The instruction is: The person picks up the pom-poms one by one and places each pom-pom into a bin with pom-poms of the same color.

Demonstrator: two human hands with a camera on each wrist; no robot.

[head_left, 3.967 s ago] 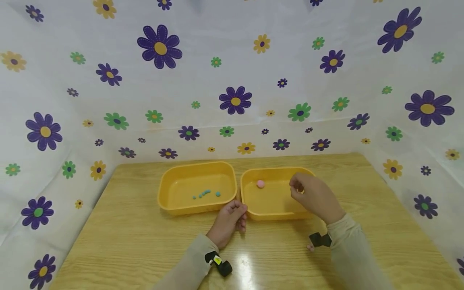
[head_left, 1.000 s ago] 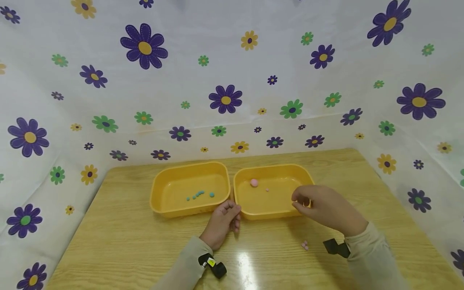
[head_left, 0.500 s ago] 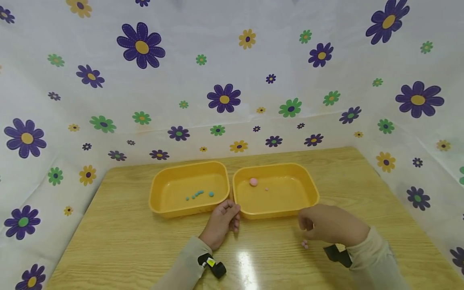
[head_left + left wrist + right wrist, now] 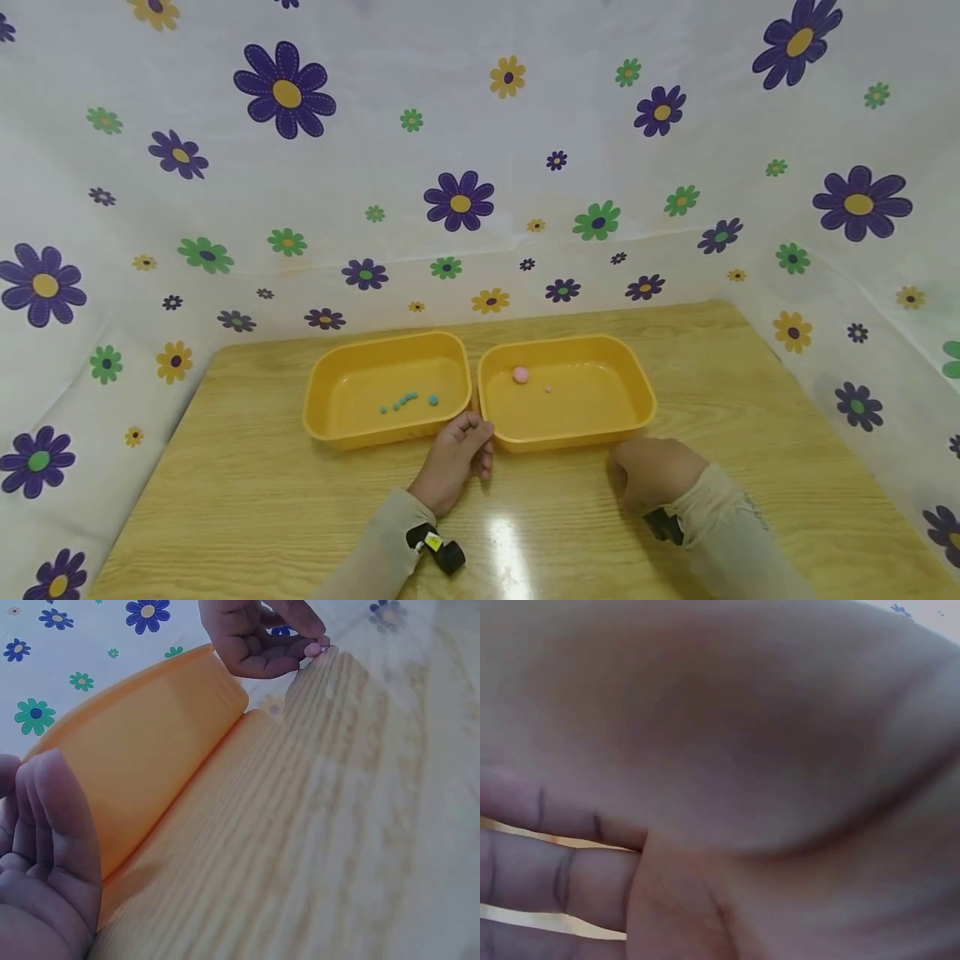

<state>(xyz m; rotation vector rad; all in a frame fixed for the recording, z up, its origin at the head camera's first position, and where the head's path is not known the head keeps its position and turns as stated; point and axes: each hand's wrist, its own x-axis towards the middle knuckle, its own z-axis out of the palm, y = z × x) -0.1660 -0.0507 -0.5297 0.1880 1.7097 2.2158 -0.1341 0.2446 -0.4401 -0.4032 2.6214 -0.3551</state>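
My right hand (image 4: 660,475) is lowered to the table in front of the right yellow tray (image 4: 600,400). In the left wrist view its thumb and index fingertip meet at a small pink ball (image 4: 324,640), pinching it, with another pink ball (image 4: 312,650) just beside. The head view hides these balls behind the hand. My left hand (image 4: 450,467) rests by the near left corner of that tray, fingers loosely bent and touching its outer wall. Inside the right tray lie a larger pink ball (image 4: 521,375) and a tiny pink ball (image 4: 548,389). The right wrist view is mostly blurred palm.
A second yellow tray (image 4: 360,387) stands on the left, holding several small teal balls (image 4: 405,400) and a larger teal ball (image 4: 433,400). Both trays sit on a wood-grain table (image 4: 247,467). A white flower-print sheet (image 4: 405,167) encloses the back and sides.
A tiny pink ball has appeared in the right tray since the earliest frame. My right hand has moved from above the tray down to the pink balls on the table. The left hand stays put.
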